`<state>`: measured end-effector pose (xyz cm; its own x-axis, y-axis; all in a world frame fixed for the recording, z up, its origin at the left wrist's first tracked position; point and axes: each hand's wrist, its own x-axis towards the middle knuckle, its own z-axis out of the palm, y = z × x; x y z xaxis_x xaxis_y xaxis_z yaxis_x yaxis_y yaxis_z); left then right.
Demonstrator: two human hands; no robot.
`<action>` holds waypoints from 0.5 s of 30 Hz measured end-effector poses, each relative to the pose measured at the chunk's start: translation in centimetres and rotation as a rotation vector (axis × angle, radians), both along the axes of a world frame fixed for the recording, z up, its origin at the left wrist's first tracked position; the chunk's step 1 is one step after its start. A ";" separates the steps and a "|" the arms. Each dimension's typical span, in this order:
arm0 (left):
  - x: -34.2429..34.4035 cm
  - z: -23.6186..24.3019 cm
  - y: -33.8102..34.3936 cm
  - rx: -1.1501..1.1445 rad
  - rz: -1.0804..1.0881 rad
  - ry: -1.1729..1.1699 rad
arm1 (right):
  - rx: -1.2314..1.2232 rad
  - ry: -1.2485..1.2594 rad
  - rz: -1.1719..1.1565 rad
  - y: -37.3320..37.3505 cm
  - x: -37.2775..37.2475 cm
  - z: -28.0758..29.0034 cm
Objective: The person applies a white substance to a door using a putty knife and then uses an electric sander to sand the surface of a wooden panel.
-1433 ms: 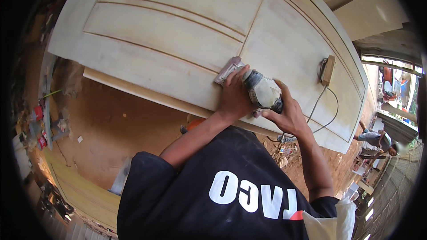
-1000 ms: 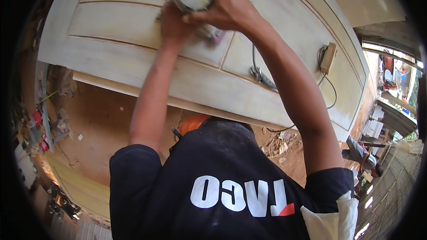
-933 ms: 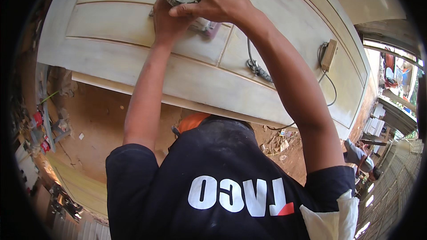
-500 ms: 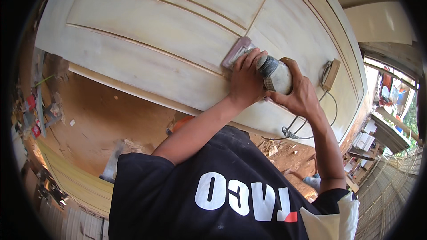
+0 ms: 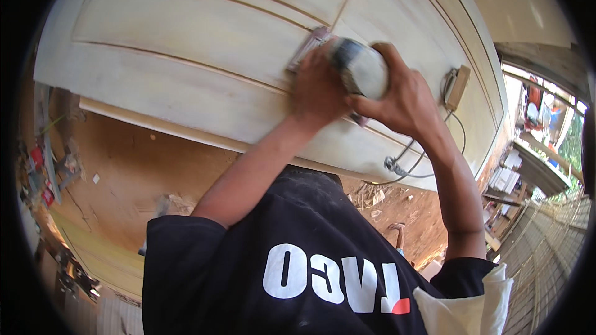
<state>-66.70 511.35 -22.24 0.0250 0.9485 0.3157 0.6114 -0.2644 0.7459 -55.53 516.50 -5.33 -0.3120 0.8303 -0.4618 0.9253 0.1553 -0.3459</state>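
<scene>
An electric sander with a grey, dusty body and a dark band rests on a pale panelled door. Its flat reddish pad shows beside my left hand, over one of the door's grooves. My left hand is closed round the sander's front, slightly blurred. From the right, my right hand grips the rear of the body, thumb on the near side and fingers over the far side. Part of the pad lies hidden under both hands.
A wooden block lies on the door's right part, next to a looped, knotted black cable that trails over the near edge. Brown ground with scraps shows below. Wooden boards are at the lower left.
Both hands have moved the sander left and farther across the door along the grooves. The view has shifted a little too. The wooden block and cable lie as before on the door.
</scene>
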 end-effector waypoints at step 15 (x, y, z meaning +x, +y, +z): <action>-2.5 1.9 1.3 -0.057 -0.013 -0.006 | 0.063 0.053 0.022 0.9 -0.6 -1.1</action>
<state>-69.20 512.68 -20.37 0.0351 0.9647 0.2611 0.6035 -0.2287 0.7639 -56.10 517.36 -6.46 -0.3535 0.8497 -0.3913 0.9019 0.1987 -0.3834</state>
